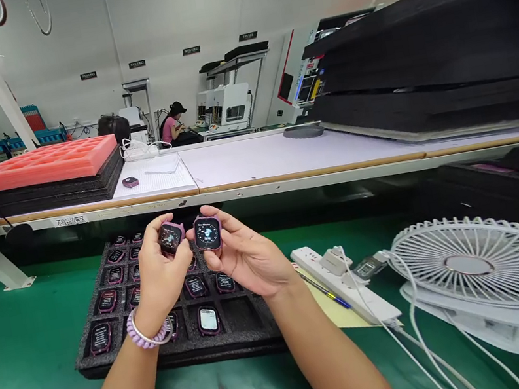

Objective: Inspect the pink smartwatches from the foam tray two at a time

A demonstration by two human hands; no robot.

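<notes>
My left hand [163, 270] is closed around a smartwatch body [170, 237] without a strap, its purple-pink case tilted and its screen lit. Close beside it, my right hand [243, 250] pinches a second smartwatch [207, 234] by its edges, with a lit dial facing me. Both watches are held above a black foam tray [119, 366] whose compartments hold several more of them. One watch in the front row [208, 320] shows a bright white screen. The compartment to its right has no watch in it. My forearms and hands hide part of the tray.
Right of the tray lie a white power strip [354, 285], a pen [328, 290] and a white fan [470, 265]. On the shelf [244, 160] are red foam trays [50, 162], papers [151, 176], another watch [130, 182] and stacked black trays [431, 59]. A person [173, 126] sits farther back.
</notes>
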